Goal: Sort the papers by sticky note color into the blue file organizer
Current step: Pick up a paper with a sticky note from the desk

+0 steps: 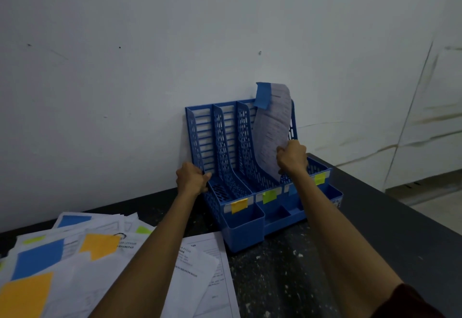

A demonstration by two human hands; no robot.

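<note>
Gripping point: right hand point(291, 157) closed around the lower right edge of a printed sheet point(272, 132), fingers curled tight on the paper
Sheet: upright and slightly bowed, its lower part down inside the organizer's right-hand slots — which one cannot be told — its top standing clear above the dividers
Blue note: a blue sticky note point(263, 95) fixed at the sheet's top left corner, overhanging the edge
Left hand: left hand point(191, 179) clamped shut on the outer left wall of the blue file organizer point(225, 142), thumb over the wall's sloping edge
Organizer: backed against the white wall point(150, 42), slightly angled on the dark speckled table point(287, 280); perforated dividers rise at the back and slope low toward the front
Front edge: low pockets along the front; a yellow tab point(239, 205) marks the left slot, a green tab point(269, 196) the next, another green tab point(319, 179) the far right; a blue one peeks out beside the right forearm, mostly hidden
Loose pile: unsorted papers point(100, 255) fanned across the table's near left corner, carrying blue, orange-yellow and green notes, passing under the left forearm
Open room: bare tabletop in front and to the right of the organizer, out to the table's right edge — the two left slots look empty
Sleeve: a dark red sleeve point(412, 302) at the lower right corner
</note>
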